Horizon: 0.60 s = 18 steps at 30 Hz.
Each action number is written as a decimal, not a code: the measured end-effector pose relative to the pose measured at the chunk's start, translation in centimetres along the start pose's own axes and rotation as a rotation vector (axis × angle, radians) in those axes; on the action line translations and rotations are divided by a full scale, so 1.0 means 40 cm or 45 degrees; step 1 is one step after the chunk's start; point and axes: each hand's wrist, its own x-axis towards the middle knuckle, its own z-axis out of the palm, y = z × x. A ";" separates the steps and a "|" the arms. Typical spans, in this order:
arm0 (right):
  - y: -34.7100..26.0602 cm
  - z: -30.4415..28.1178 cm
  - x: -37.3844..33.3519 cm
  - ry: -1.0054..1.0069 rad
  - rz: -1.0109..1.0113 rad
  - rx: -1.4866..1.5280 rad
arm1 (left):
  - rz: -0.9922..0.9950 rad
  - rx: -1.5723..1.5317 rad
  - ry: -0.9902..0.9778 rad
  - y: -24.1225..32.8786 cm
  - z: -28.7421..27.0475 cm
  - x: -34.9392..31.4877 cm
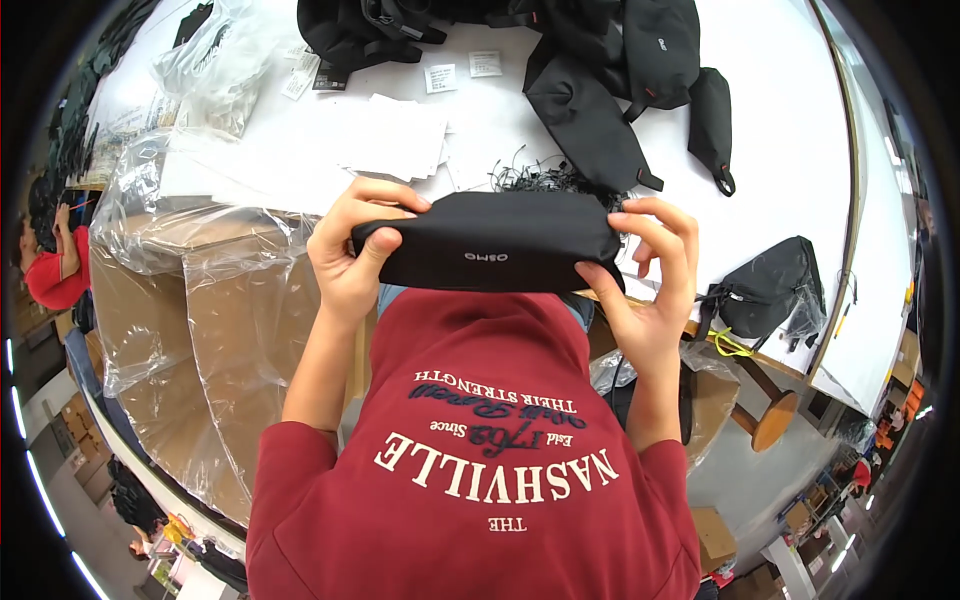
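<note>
A black fabric pouch [490,240], long and boxy with small pale lettering on its side, is held up level in front of my chest. My left hand [350,245] grips its left end, thumb on the near side and fingers over the top. At the other end, my right hand [655,265] pinches the pouch between thumb and fingers. Just beyond the pouch, a tangle of black cord scraps [545,176] lies on the white table [490,110]. A similar black pouch [711,130] rests farther to the right.
Black bags [660,50] are heaped at the far side. White paper sheets [395,135] and small labels [440,78] lie mid-table. Clear plastic covers cardboard boxes [150,310] at left. A black bag [765,290] sits at right, near a wooden stool [775,420]. Another person [60,265] is far left.
</note>
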 end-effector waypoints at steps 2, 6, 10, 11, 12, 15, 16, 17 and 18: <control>0.008 -0.003 0.009 -0.002 -0.096 -0.105 | 0.012 -0.056 0.006 0.000 0.003 0.000; 0.011 -0.012 0.016 -0.101 -0.194 -0.148 | 0.012 -0.079 -0.100 -0.001 0.003 0.006; 0.001 -0.050 -0.012 -0.116 -0.034 0.078 | 0.116 0.360 -0.430 0.044 -0.026 0.018; 0.006 -0.067 -0.020 -0.156 -0.081 0.017 | 0.137 0.451 -0.471 0.056 -0.028 0.014; 0.003 -0.079 -0.024 -0.229 -0.195 -0.044 | 0.231 0.571 -0.503 0.067 -0.034 0.009; -0.010 -0.098 -0.067 -0.429 -0.340 -0.040 | 0.396 0.713 -0.519 0.090 -0.045 -0.005; -0.016 -0.096 -0.074 -0.525 -0.253 0.012 | 0.302 0.713 -0.602 0.099 -0.050 -0.011; -0.020 -0.096 -0.082 -0.617 -0.165 0.062 | 0.211 0.712 -0.686 0.106 -0.052 -0.019; -0.031 -0.099 -0.088 -0.749 -0.017 0.132 | 0.022 0.630 -0.816 0.109 -0.065 -0.037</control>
